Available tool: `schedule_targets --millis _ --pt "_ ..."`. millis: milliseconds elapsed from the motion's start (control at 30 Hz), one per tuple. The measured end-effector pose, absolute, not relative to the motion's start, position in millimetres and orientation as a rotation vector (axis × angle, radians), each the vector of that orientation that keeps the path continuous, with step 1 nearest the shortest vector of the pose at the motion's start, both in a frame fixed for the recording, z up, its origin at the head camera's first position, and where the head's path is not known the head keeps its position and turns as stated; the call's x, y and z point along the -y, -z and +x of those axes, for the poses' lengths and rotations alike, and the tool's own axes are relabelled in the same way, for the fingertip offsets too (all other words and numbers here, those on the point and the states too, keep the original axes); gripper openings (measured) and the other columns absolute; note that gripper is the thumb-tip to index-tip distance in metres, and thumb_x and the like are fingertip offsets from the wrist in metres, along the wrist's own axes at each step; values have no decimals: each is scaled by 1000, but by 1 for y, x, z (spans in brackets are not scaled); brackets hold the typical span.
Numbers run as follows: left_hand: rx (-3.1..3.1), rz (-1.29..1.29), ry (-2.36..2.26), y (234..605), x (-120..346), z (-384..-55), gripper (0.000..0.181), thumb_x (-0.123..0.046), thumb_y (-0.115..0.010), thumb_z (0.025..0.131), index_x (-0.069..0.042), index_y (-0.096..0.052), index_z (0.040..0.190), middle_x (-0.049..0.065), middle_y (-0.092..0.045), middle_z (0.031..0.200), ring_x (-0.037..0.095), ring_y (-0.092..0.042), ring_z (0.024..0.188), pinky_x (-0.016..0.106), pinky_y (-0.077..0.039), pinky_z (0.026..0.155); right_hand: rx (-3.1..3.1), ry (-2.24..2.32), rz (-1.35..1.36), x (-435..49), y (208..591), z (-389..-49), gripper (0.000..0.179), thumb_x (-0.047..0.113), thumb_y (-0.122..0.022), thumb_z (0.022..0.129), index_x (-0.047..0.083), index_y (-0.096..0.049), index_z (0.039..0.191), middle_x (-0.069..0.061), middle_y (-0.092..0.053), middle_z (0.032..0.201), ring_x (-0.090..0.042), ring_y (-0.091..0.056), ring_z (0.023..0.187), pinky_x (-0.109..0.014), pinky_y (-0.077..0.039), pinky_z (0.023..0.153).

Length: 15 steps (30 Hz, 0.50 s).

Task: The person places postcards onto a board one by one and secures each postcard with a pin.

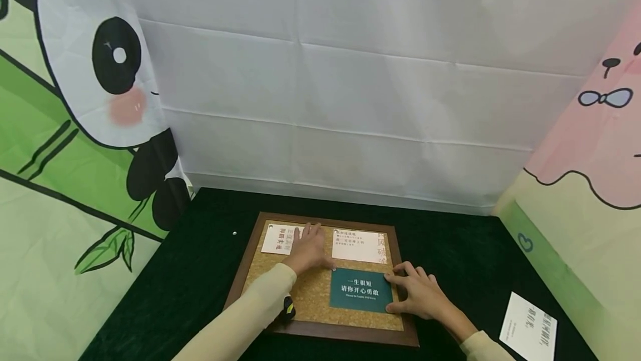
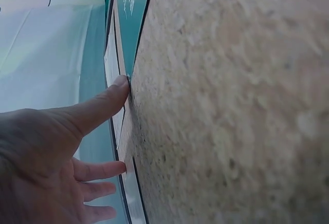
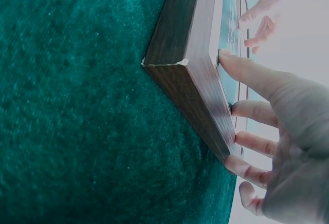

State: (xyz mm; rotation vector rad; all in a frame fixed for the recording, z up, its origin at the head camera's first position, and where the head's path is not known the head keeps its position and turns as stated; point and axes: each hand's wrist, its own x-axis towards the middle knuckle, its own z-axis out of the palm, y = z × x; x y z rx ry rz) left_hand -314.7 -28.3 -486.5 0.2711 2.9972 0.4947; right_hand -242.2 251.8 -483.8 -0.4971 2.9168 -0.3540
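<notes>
A brown-framed cork board (image 1: 310,297) lies on a dark green cloth, with a teal card (image 1: 361,290) bearing white lettering on its lower right. My left hand (image 1: 307,250) reaches over the board, its thumb pressing a small pin at the card's upper left corner. The other left fingers (image 2: 100,170) are spread and fairly straight. From the right, my right hand (image 1: 419,294) touches the card's right edge with thumb and index finger, while other fingers rest along the frame (image 3: 205,34). Two white cards, one left (image 1: 272,241) and one right (image 1: 358,247), lie along the board's top; my left hand partly covers the left one.
Another white printed card (image 1: 528,325) lies on the cloth at the far right. A tiny white object (image 1: 234,233) is on the cloth left of the board. A white curtain (image 1: 350,99) hangs behind the table, with printed cartoon panels at both sides.
</notes>
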Motion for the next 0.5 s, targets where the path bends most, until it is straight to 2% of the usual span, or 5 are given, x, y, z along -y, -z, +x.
schedule_targets --millis 500 --pt "-2925 221 -454 483 28 -314 110 -54 -84 68 -3 -32 150 13 -25 161 35 -15 150 57 -9 119 -2921 388 -548 -253 483 -239 70 56 -80 70 24 -64 131 -5 -49 133 -19 -43 96 -36 -28 70"
